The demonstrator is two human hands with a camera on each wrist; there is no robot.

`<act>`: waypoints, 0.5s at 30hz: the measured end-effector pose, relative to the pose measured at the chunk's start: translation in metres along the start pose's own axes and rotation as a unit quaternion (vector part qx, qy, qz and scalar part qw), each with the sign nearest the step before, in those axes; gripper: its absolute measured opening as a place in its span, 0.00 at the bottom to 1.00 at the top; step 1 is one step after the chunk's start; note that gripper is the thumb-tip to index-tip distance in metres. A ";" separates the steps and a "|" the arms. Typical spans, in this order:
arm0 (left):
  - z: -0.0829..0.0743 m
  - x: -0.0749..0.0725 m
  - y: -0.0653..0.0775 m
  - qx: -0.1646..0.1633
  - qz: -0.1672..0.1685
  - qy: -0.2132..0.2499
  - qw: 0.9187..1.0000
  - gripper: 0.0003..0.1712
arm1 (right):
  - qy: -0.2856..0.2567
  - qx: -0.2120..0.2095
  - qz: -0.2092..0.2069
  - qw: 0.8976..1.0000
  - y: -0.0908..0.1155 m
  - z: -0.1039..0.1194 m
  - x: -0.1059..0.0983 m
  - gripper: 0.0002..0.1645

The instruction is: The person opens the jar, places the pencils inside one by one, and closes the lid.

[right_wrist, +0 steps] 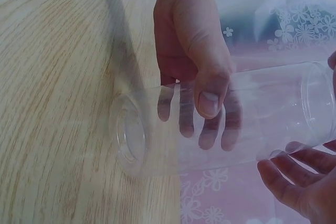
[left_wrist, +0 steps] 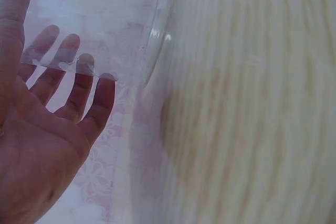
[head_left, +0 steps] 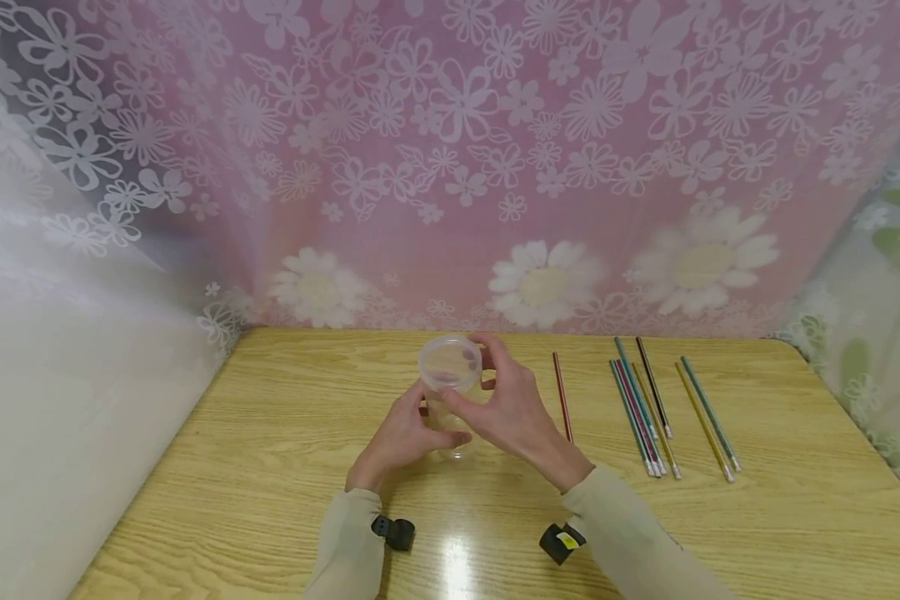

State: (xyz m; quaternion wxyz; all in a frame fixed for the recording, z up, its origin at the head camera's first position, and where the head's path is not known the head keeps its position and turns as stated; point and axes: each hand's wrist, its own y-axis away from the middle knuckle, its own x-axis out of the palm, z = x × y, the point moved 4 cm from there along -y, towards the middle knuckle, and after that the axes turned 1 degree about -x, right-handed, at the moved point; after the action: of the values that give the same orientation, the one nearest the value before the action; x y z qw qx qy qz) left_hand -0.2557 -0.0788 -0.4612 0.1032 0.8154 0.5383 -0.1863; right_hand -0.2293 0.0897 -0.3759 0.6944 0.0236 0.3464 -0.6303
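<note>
Floral plastic sheeting (head_left: 420, 150) hangs at 12 o'clock beyond the wood-grain table (head_left: 270, 483), and near its middle you have the clear plastic jar (right_wrist: 265, 111) between both hands: your left hand (head_left: 396, 437) wraps its body, your right hand (head_left: 515, 412) holds thumb and curved fingers round its rim end. As far as progress shows, the jar is in hand with no pencil visible inside; whether a lid covers it, you can't tell. At its 3 o'clock lie a lone red pencil (head_left: 562, 392), partly blocked by your right wrist, then a pencil cluster (head_left: 635, 410) and a yellow-and-teal pair (head_left: 702, 418).
</note>
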 end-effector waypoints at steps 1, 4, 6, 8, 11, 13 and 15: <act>0.000 0.000 0.000 -0.001 0.000 0.001 1.000 0.48 | 0.004 -0.005 0.000 1.000 0.000 0.000 0.000 0.42; -0.001 0.000 0.000 0.003 0.001 0.004 1.000 0.49 | 0.011 -0.014 0.003 1.000 0.001 0.000 -0.001 0.43; 0.000 0.000 0.000 0.003 0.004 0.008 1.000 0.49 | 0.009 -0.013 0.004 1.000 0.001 0.000 -0.001 0.46; -0.001 0.000 0.000 0.005 0.006 0.009 1.000 0.49 | 0.005 -0.008 0.004 1.000 0.002 0.000 -0.001 0.48; -0.001 0.000 0.000 0.004 0.005 0.008 1.000 0.48 | -0.008 0.007 0.002 1.000 0.001 0.000 0.000 0.50; -0.001 0.000 0.000 0.008 0.003 0.005 1.000 0.48 | -0.014 0.019 -0.001 1.000 0.001 0.001 0.000 0.49; -0.001 0.000 0.000 0.007 0.001 0.002 1.000 0.48 | -0.018 0.025 -0.005 1.000 0.001 0.001 0.001 0.49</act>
State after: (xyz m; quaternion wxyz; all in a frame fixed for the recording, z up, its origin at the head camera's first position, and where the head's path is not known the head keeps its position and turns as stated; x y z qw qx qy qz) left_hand -0.2559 -0.0786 -0.4605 0.0962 0.8173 0.5360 -0.1882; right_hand -0.2281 0.0889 -0.3761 0.6964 0.0284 0.3182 -0.6427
